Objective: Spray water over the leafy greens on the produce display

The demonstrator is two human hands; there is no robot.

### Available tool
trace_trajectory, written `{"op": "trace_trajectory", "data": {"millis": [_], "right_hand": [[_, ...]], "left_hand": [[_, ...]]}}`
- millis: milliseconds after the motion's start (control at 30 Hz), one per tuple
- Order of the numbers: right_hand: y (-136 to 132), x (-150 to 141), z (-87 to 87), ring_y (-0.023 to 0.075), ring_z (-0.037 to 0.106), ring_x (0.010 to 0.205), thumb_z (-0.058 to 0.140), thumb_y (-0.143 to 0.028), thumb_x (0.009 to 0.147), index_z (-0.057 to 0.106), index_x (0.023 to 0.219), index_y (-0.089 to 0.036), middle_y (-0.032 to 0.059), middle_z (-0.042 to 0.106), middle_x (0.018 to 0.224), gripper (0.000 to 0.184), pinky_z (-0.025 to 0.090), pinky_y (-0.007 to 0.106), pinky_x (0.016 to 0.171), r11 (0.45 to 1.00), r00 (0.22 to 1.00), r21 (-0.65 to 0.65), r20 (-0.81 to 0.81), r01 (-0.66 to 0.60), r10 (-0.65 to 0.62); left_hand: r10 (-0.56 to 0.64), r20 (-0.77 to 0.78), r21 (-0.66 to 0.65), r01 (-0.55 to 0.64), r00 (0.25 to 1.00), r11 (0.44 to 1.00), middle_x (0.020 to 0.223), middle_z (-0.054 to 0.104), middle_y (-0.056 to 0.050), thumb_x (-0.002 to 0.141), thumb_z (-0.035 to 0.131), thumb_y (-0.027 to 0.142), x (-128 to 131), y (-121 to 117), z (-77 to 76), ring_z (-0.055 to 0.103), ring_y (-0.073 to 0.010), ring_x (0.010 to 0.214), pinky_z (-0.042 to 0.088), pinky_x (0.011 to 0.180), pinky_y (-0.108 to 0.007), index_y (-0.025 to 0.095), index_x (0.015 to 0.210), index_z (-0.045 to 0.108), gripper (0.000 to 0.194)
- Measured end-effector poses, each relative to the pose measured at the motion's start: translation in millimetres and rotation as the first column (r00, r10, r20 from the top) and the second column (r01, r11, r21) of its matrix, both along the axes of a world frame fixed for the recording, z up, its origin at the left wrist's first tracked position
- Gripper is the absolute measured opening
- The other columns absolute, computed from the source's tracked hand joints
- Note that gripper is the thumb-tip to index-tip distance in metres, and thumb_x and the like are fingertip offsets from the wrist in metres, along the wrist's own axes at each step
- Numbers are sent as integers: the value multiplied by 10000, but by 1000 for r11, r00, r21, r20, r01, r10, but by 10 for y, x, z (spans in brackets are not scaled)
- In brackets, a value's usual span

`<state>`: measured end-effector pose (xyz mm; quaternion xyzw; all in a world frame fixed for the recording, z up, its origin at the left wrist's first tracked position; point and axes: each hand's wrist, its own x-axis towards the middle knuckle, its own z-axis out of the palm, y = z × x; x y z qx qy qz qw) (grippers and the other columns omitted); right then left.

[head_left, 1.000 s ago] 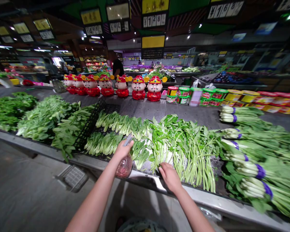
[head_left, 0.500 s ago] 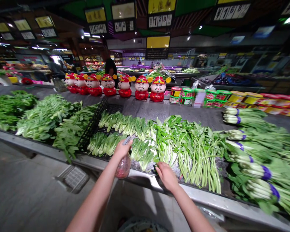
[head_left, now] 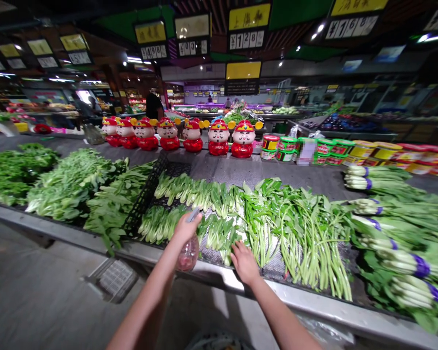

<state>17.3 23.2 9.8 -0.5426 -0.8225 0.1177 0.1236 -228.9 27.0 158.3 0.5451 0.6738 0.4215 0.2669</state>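
My left hand point(head_left: 185, 228) is closed around what looks like a spray bottle point(head_left: 188, 253), with a grey top and a clear, pinkish body hanging below the fist. It is held over the front edge of the display, before the small bok choy point(head_left: 159, 224). My right hand point(head_left: 245, 262) reaches to the front end of another group of bok choy point(head_left: 219, 232), fingers somewhat apart at the leaves. Whether the fingertips press on a leaf is hard to see. Just right of that hand lie long-stemmed leafy greens point(head_left: 310, 243).
A black plastic crate point(head_left: 142, 197) stands left of the bok choy, with loose greens point(head_left: 71, 180) beyond. Purple-banded bundles point(head_left: 405, 262) lie at right. Red figurine jars point(head_left: 219, 138) and stacked tubs point(head_left: 288, 148) line the back. A metal rail point(head_left: 219, 277) runs along the front.
My right hand has moved left to the bok choy's front leaves, and its fingers are more spread. The left hand keeps its grip on the bottle. The view has shifted slightly.
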Motion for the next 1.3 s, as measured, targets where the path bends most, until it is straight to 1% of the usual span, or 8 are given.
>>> {"op": "trace_trajectory", "data": {"millis": [133, 267, 600, 800, 900, 1033, 1133, 1300], "right_hand": [[17, 1, -75, 236, 201, 1402, 202, -450, 949, 478, 1342, -137, 93, 366, 1466, 574, 173, 421, 1132, 997, 998, -48, -5, 68, -68], [17, 8, -80, 221, 226, 1395, 209, -465, 942, 500, 1326, -144, 81, 394, 1450, 579, 158, 391, 1145, 996, 995, -14, -20, 93, -93], [7, 4, -125, 219, 293, 1366, 251, -459, 937, 525, 1296, -149, 89, 452, 1407, 548, 213, 389, 1128, 993, 995, 48, -9, 104, -104], [-5, -11, -136, 223, 321, 1352, 278, -439, 932, 549, 1274, -138, 98, 471, 1391, 530, 235, 387, 1121, 995, 996, 61, 34, 80, -83], [9, -19, -148, 226, 327, 1348, 272, -427, 933, 556, 1262, -115, 114, 483, 1377, 535, 246, 393, 1118, 994, 994, 65, 55, 88, -92], [19, -29, -136, 228, 354, 1332, 269, -418, 933, 568, 1249, -118, 117, 497, 1364, 528, 258, 396, 1114, 994, 994, 60, 62, 91, -94], [14, -37, -123, 231, 367, 1324, 258, -413, 936, 574, 1241, -107, 119, 499, 1361, 536, 261, 389, 1115, 993, 993, 60, 68, 97, -101], [9, -36, -140, 236, 368, 1324, 249, -415, 937, 563, 1254, -103, 121, 510, 1349, 545, 278, 393, 1107, 992, 990, 74, 87, 106, -113]], "left_hand": [[39, 13, -21, -39, 999, 999, 632, 639, -24, 777, 505, 526, -141, 20, -45, 594, -170, 613, 426, 603, -267, 146, 820, 695, 427], [35, 24, -34, -34, 999, 999, 616, 628, -20, 767, 511, 525, -293, 36, -109, 578, -156, 589, 412, 579, -253, 155, 700, 666, 407], [16, 39, 38, -17, 999, 999, 799, 667, -47, 774, 517, 535, -671, 21, -85, 601, -179, 736, 425, 662, -265, 127, 999, 674, 492], [59, -66, -38, -62, 996, 997, 625, 613, -21, 781, 503, 489, -859, 54, -144, 558, -158, 596, 394, 581, -255, 153, 740, 677, 380], [99, -87, -45, -104, 991, 994, 636, 618, -20, 782, 512, 465, -927, 11, -164, 567, -159, 604, 391, 575, -253, 169, 756, 669, 337], [78, -51, -7, -78, 996, 997, 629, 613, -18, 785, 515, 474, -1022, -69, -163, 570, -162, 598, 396, 563, -254, 168, 732, 654, 341], [95, -6, 69, -94, 995, 993, 720, 657, -35, 770, 553, 454, -1095, -95, -145, 603, -175, 673, 433, 612, -263, 159, 796, 675, 321], [124, 56, 88, -129, 991, 988, 821, 694, -62, 755, 586, 438, -1179, -74, -103, 634, -193, 767, 472, 684, -279, 147, 894, 690, 338]]}}
